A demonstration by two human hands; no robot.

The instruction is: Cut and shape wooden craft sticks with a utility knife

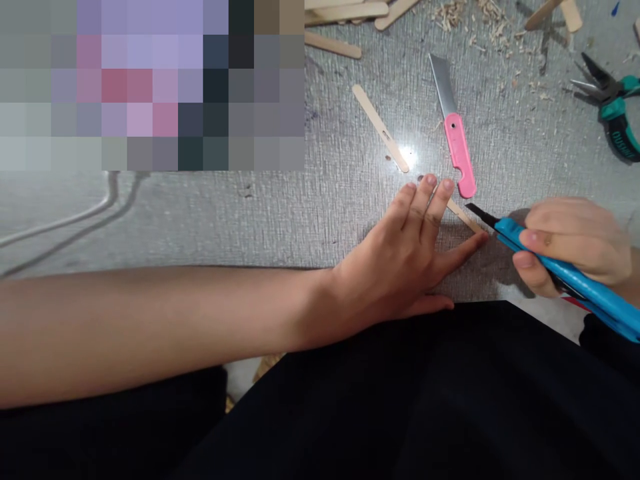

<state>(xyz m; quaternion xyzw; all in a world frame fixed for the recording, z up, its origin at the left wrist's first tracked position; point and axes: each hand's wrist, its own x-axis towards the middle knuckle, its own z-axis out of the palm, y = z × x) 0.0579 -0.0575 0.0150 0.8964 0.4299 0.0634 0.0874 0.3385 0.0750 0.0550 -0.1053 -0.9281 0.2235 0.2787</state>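
My left hand (413, 243) lies spread on the grey textured tabletop, its fingers pressing down a wooden craft stick (463, 216). Part of that stick is hidden under the fingers; a small notch shows on its edge. In my right hand (575, 243) is a blue utility knife (590, 287), gripped with its dark blade out. The blade tip is close to the stick, just above it in the picture; I cannot tell whether it touches anything. Beyond my left fingers lies another craft stick (380, 127) with a small slot cut in its middle.
A pink folding knife (460, 157) lies opened, blade pointing away. Green-handled pliers (613, 107) rest at the right. More craft sticks (350, 10) and wood shavings (480, 20) lie at the back. A white cable (65, 223) runs along the left; the upper left is pixelated.
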